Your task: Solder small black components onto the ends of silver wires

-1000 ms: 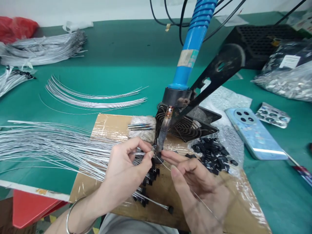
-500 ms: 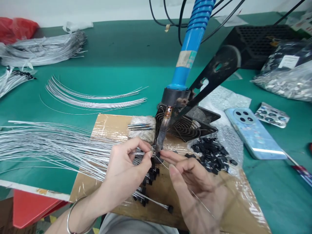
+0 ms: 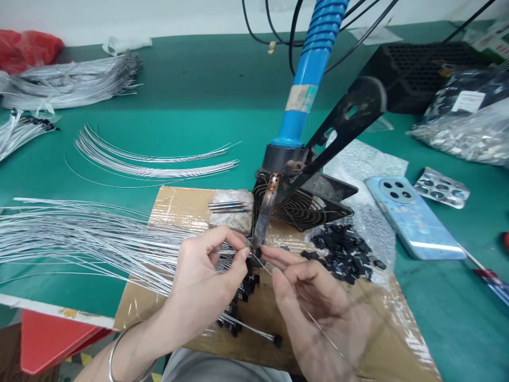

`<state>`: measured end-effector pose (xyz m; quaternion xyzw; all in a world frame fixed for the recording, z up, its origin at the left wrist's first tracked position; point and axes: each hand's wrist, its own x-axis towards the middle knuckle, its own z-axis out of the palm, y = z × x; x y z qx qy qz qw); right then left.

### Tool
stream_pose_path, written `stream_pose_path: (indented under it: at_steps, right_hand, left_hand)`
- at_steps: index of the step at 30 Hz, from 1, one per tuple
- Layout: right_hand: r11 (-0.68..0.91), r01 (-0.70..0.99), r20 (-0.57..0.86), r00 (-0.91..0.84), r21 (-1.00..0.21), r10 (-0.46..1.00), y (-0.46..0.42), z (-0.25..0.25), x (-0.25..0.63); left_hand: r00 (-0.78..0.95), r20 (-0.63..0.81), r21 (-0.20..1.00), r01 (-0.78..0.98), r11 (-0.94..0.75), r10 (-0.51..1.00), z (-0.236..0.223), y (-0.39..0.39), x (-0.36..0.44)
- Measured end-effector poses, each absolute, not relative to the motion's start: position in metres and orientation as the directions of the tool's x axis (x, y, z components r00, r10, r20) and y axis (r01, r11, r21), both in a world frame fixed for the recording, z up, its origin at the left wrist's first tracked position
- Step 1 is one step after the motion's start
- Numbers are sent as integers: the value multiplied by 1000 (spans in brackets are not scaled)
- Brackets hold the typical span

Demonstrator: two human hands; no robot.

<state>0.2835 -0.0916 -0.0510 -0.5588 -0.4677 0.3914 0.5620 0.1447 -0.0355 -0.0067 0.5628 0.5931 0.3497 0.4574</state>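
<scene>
The blue soldering iron (image 3: 302, 87) slants down in its black stand, its darkened tip (image 3: 260, 228) just above both sets of fingertips. My left hand (image 3: 209, 273) is closed in a pinch at the tip, on what looks like the end of a grey wire; the fingers hide most of it. Between the thumb and fingers of my right hand (image 3: 318, 307) runs thin solder wire (image 3: 326, 335), its upper end reaching the iron's tip. My right fingertips also lie beside a small black piece there. Under my hands are wires with black connectors (image 3: 230, 321) on their ends.
Loose grey wires (image 3: 99, 241) spread leftward over the cardboard (image 3: 159, 212). Behind the iron stands a black fan (image 3: 306, 207). Small black housings (image 3: 345, 252) lie on bubble wrap, beside a blue phone (image 3: 417, 220). More wires (image 3: 159, 171) rest on the green mat.
My right hand has shifted very slightly left, toward the iron's tip, with the solder wire still in it. My left hand has hardly moved.
</scene>
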Motion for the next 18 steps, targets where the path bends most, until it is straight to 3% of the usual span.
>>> stream_pose_path:
  at_steps: [18]
  right_hand:
    - [26, 181, 78, 287, -983, 955, -90, -49, 281]
  left_hand:
    - [67, -162, 919, 372, 126, 984, -7, -36, 144]
